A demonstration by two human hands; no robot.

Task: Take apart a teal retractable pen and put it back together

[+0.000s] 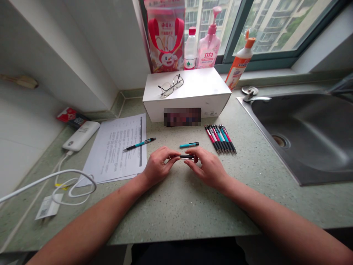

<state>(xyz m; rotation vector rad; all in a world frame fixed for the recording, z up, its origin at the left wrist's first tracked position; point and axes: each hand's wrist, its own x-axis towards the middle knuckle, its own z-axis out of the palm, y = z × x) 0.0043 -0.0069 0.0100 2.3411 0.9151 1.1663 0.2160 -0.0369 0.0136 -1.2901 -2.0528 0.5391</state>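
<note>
In the head view, your left hand (157, 166) and right hand (207, 166) met over the middle of the countertop (176, 206), fingertips of both pinched on a short dark pen part (186, 156). A teal pen piece (189, 145) lay just beyond it, and a row of pens (220, 138) lay toward the sink (303, 136).

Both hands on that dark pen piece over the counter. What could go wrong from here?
1. The pen piece is pinched only at the fingertips of the left hand and right hand; a slip could drop it or any small part onto the speckled counter, where it may be hard to spot.
2. The loose teal pen lies just beyond the fingers and could be knocked rolling.
3. The pen row lies near the sink.
</note>
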